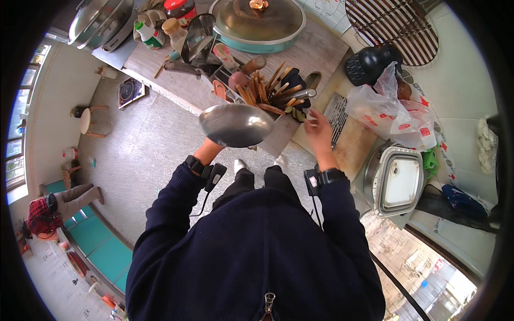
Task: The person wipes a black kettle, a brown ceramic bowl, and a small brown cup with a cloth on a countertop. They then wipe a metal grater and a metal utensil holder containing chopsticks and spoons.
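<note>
A shiny stainless-steel bowl (pixel 236 125) tilts in front of the counter, with my left hand (pixel 212 147) gripping it from beneath. The bowl hides most of that hand's fingers. My right hand (pixel 319 123) is raised at the counter's edge, fingers bent, close to the right side of a utensil rack (pixel 225 90). A small pale patch shows at its fingertips; whether it is a held item cannot be made out. Many wooden chopsticks (pixel 259 90) and handles stick out of the rack. Just right of my right hand lies a dark slotted mat (pixel 336 114).
A lidded turquoise pan (pixel 259 26), jars and a white bottle (pixel 149 36) stand on the counter (pixel 160 84). Plastic bags (pixel 389 112) and lidded containers (pixel 397 180) are at the right. Another person (pixel 60 208) bends by turquoise cabinets (pixel 100 240). A stool (pixel 86 121) stands on the floor.
</note>
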The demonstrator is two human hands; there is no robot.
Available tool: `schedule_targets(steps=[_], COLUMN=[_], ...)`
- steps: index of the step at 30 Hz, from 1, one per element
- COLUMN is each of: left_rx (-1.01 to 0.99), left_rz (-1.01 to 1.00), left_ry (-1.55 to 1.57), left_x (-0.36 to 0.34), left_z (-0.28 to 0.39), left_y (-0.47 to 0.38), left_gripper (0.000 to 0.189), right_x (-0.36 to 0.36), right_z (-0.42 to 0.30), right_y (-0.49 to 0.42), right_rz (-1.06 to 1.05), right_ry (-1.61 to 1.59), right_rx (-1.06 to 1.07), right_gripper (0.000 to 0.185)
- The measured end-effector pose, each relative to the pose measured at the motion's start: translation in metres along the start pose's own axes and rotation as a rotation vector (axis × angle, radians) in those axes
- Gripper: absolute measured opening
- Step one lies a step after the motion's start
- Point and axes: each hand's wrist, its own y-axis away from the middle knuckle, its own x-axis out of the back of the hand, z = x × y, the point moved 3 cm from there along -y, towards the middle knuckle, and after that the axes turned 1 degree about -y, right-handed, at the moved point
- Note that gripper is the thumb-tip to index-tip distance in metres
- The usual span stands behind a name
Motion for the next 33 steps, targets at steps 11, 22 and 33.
schedule_targets(steps=[11,22,33], left_rx=[0.372,0.561,0.697], left_rz=[0.04,0.199,0.131], left_ry=[0.397,0.538,0.761], left_x=[0.021,0.083,0.073], left_z=[0.015,0.131,0.137], left_y=[0.005,-0.024,-0.055], left_gripper=[0.043,0.059,0.039], right_x=[-0.001,-0.001,-0.077], right_z=[-0.03,-0.06,-0.061], right_y=[-0.042,0.003,0.037], right_rz=[-0.18,-0.252,-0.015], right_ry=[-0.075,-0.96,-0.502], right_rx=[-0.042,-0.295,-0.12], right_gripper=[0.027,0.02,0.028])
